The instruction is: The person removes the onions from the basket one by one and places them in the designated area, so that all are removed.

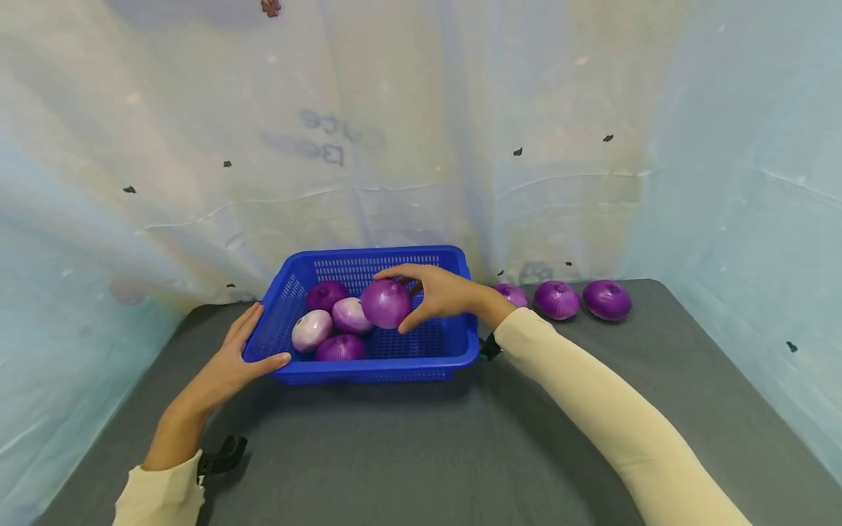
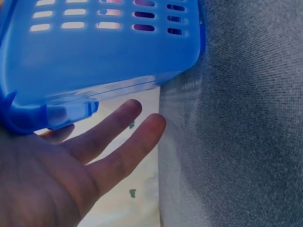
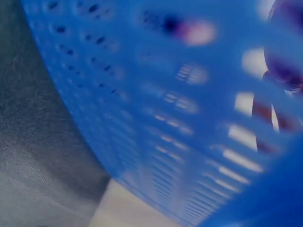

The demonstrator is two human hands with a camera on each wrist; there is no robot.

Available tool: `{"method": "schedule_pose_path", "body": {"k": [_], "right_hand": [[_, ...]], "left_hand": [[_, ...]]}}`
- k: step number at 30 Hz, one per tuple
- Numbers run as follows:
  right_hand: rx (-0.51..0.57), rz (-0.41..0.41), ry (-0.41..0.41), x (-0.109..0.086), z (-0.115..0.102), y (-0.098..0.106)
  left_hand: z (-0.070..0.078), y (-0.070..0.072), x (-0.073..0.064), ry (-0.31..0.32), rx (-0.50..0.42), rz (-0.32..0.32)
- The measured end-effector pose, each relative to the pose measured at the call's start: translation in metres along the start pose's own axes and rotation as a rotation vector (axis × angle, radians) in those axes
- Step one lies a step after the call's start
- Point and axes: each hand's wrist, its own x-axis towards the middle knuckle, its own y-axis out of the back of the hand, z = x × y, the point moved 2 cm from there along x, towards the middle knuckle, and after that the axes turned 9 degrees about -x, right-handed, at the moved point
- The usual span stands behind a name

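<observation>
My right hand (image 1: pixel 439 294) holds a purple onion (image 1: pixel 386 304) between thumb and fingers, above the inside of a blue perforated plastic basket (image 1: pixel 378 367). Several onions, purple and paler, lie in the basket's left half, among them a whitish one (image 1: pixel 312 331) and a dark purple one (image 1: pixel 327 295). At the basket's front left corner is my left hand (image 1: pixel 226 369), its thumb on the front rim. In the left wrist view its fingers (image 2: pixel 128 149) reach out fairly straight under the rim, beside the basket wall (image 2: pixel 94 56). Seen through basket slots, the right wrist view shows the onion only in part.
Three purple onions stand in a row right of the basket; the rightmost (image 1: pixel 607 300) is fully visible, the leftmost (image 1: pixel 511 295) partly hidden by my right wrist. A dark grey cloth (image 1: pixel 421 446) covers the table. Pale curtains (image 1: pixel 421 146) hang behind it and at the sides.
</observation>
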Motion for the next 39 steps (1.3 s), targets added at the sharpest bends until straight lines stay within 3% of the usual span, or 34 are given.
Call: {"method": "schedule_pose_path", "body": {"k": [5,18,29,39], "right_hand": [[-0.042,0.043,0.021,-0.013,-0.009,0.007],[-0.085,0.182,-0.073,-0.063,-0.029,0.013],[-0.101,0.171,-0.159,-0.103,-0.037,0.015],[-0.122,0.253,-0.187,-0.157,-0.041,0.010]], "left_hand": [[0.000,0.001,0.000,0.002,-0.004,0.001],[-0.002,0.005,-0.002,0.003,-0.003,0.006],[-0.001,0.002,-0.002,0.020,-0.019,-0.006],[-0.001,0.001,0.000,-0.010,-0.011,-0.003]]}}
